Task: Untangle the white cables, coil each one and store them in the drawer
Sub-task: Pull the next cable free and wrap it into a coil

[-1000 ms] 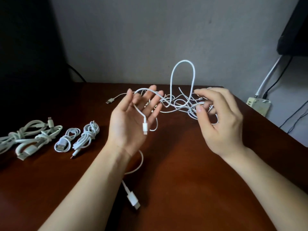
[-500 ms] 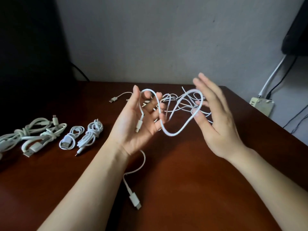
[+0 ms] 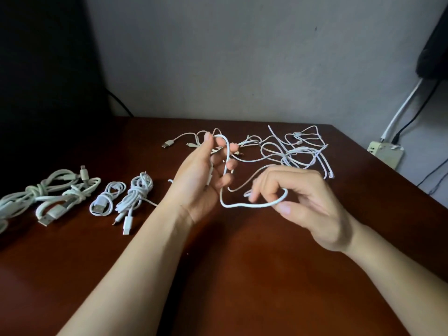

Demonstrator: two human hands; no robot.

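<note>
Far left: a dark panel [image 3: 43, 81] stands against the grey wall [image 3: 242, 57]. The table [image 3: 242, 287] is reddish-brown glossy wood. On its left part is a row of coiled cables [image 3: 138, 192], knotted bundles lying side by side with plugs sticking out, just beside your left forearm. Centre: your left hand [image 3: 194, 190] is held up over the table, fingers curled round a loop of the white cable [image 3: 247, 204], with one plug end lying along the palm. The cable sags across to your right hand [image 3: 315, 209], which pinches it between the thumb and bent fingers. Behind both hands, at the back of the table, the tangle [image 3: 298, 151] of loose white cables lies spread flat, a USB plug poking out to its left. Past the table's right edge is a beige power strip [image 3: 385, 154] by the wall; white and black cords [image 3: 400, 110] run up from it to a dark object [image 3: 434, 49] in the top right corner
</note>
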